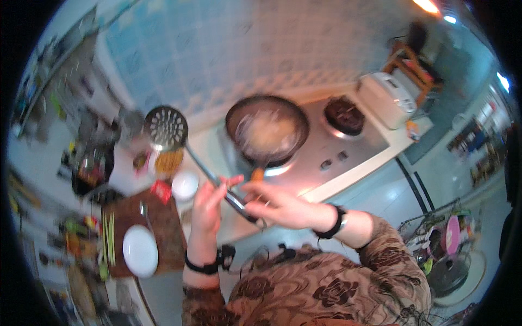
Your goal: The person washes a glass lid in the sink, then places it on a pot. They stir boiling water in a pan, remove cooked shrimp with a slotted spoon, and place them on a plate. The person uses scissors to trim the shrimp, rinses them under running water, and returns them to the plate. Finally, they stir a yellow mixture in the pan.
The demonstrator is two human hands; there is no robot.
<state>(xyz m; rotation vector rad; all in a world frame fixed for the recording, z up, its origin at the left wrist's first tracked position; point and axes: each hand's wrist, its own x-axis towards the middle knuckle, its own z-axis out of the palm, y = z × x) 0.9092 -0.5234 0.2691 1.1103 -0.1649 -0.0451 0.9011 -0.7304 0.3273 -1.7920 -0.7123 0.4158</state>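
Observation:
My left hand [210,203] grips the shaft of a metal skimmer [166,127], whose slotted head is raised to the left of the wok. My right hand [277,203] is at the skimmer's dark handle end, its fingers around or against it; the picture blurs there. Just beyond my right hand, the orange-brown handle of the wok [267,98] points toward me. The wok sits on the left burner of a steel gas hob [355,157], with something pale and yellowish in bubbling or foamy liquid inside.
Left of the hob are a small white bowl [185,186], a red packet [161,191] and a brown cutting board [167,232] bearing a white plate [140,251] and green stalks [109,238]. A white appliance [387,100] stands right of the hob, beyond the second burner [345,116].

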